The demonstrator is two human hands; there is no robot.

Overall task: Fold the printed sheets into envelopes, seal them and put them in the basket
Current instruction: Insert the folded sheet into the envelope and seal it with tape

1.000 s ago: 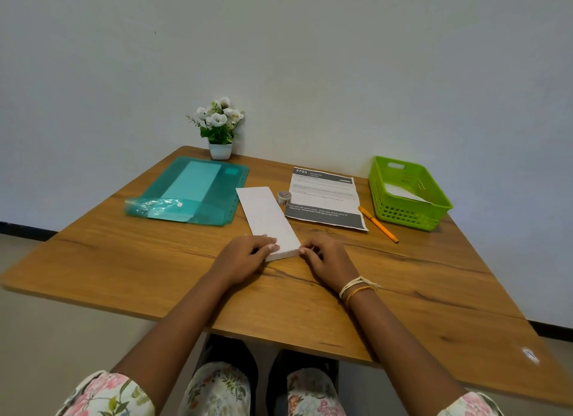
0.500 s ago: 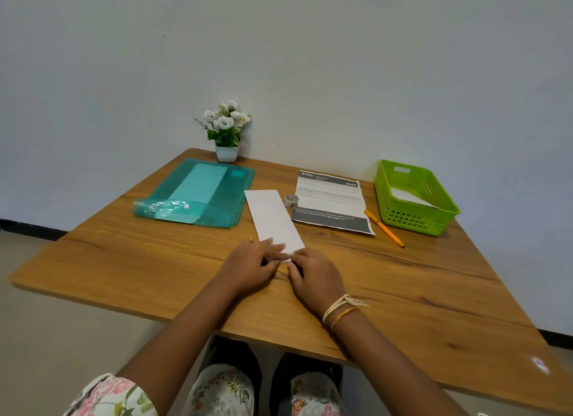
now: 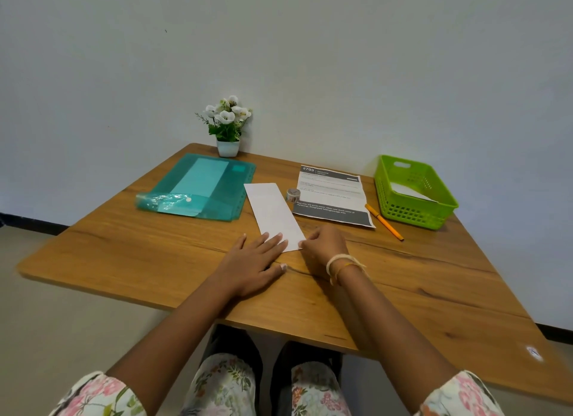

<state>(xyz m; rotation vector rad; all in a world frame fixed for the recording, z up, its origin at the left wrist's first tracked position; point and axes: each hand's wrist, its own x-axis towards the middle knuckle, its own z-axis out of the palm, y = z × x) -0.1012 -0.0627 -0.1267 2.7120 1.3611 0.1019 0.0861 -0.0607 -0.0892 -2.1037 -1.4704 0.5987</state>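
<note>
Folding is midway: left hand lies flat on the strip, right hand pinches its corner; one envelope sits in the basket, one sheet waits.

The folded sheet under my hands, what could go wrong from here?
The folded sheet lies slanted; only the left hand's fingers pin its near end, so it may pivot and crease crooked while the right hand pinches the corner. The tape roll sits right beside its far edge and could get nudged onto the printed sheet.
</note>
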